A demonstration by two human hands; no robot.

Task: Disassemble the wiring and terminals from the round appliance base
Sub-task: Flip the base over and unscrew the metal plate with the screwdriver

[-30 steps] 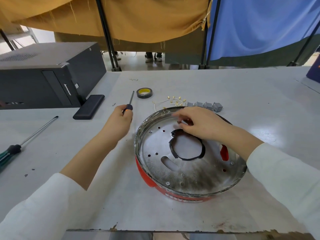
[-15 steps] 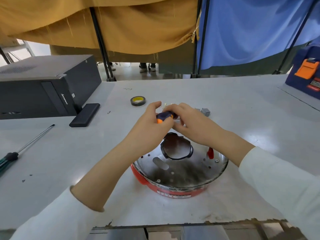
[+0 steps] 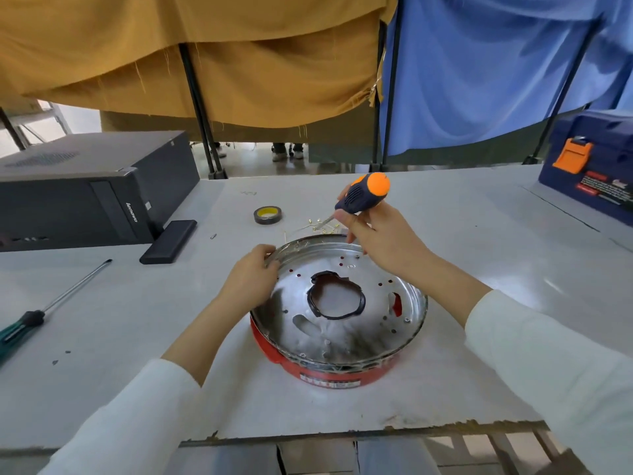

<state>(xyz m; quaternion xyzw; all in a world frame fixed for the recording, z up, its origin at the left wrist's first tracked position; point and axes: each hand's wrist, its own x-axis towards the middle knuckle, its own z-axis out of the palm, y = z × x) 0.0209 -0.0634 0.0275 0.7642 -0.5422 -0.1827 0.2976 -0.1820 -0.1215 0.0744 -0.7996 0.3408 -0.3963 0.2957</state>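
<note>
- The round appliance base (image 3: pixel 342 323) sits on the white table (image 3: pixel 445 234) in front of the person, its shiny metal plate facing up over a red outer shell.
- The left hand (image 3: pixel 251 279) grasps the base's rim at about ten o'clock, fingers curled over the edge, steadying it.
- The right hand (image 3: pixel 380 234) is clenched around a stubby screwdriver (image 3: pixel 363 195) with a blue-and-orange handle, held above the rim near one o'clock, its shaft slanting down towards the far edge.
- Small brass terminals (image 3: pixel 322 226) lie loose on the table just beyond the rim at twelve o'clock, so some stripping looks done.
- A few screws (image 3: pixel 406 318) remain in the plate; I judge the plate fixings are left to undo.
- A roll of tape (image 3: pixel 267 215) lies at eleven o'clock, a long screwdriver (image 3: pixel 44 310) well apart at nine.
</note>
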